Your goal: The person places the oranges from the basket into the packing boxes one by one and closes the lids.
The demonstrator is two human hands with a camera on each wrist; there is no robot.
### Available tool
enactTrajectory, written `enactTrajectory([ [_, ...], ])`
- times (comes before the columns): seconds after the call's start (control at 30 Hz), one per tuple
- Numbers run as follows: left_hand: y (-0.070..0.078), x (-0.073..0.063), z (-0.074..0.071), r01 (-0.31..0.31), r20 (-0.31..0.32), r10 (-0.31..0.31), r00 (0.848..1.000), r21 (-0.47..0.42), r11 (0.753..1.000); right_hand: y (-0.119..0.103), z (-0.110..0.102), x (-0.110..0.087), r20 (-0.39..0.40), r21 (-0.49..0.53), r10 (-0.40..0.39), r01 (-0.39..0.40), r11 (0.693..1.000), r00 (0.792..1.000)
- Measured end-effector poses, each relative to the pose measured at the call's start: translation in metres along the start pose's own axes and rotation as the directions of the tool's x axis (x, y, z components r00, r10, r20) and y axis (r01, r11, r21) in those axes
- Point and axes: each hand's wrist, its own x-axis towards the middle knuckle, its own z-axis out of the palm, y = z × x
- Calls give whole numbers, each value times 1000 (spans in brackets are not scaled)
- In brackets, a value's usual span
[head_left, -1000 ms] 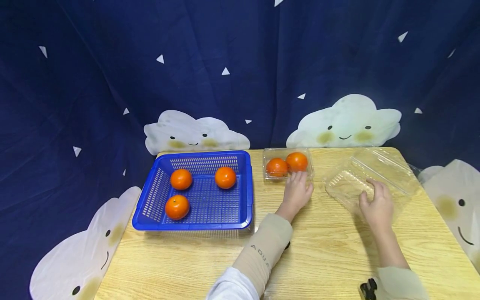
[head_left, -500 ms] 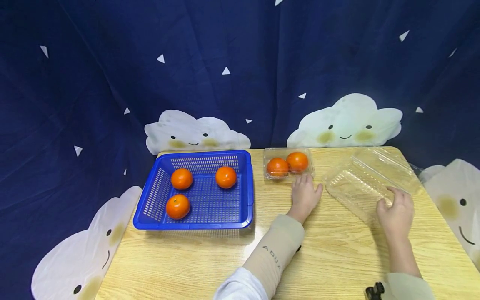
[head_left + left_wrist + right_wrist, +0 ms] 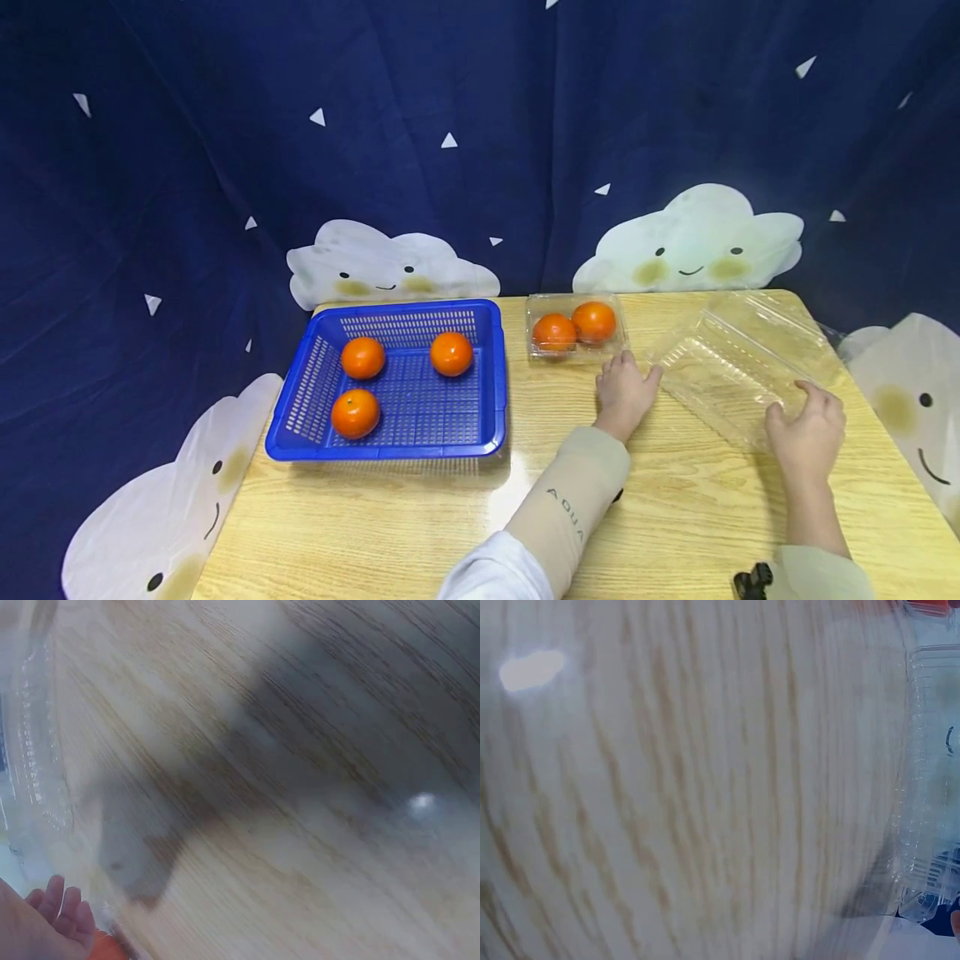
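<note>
Clear container (image 3: 716, 379) near left hand (image 3: 627, 390), right hand (image 3: 806, 433), both spread; blue basket (image 3: 386, 453) leftward.

Both containers (image 3: 716, 375) look glossy clear plastic, the tabletop (image 3: 360, 525) shiny, grained wood.

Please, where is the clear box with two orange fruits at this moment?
In the head view, the clear box sits near the back edge of the table, just right of the blue basket and beyond the left hand.
</note>
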Motion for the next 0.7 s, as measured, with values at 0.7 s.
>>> enactTrajectory([
  [0.7, 28, -3, 7, 109, 42, -114, 993, 100, 989, 2, -6, -1, 144, -74, 267, -259, 963, 953],
])
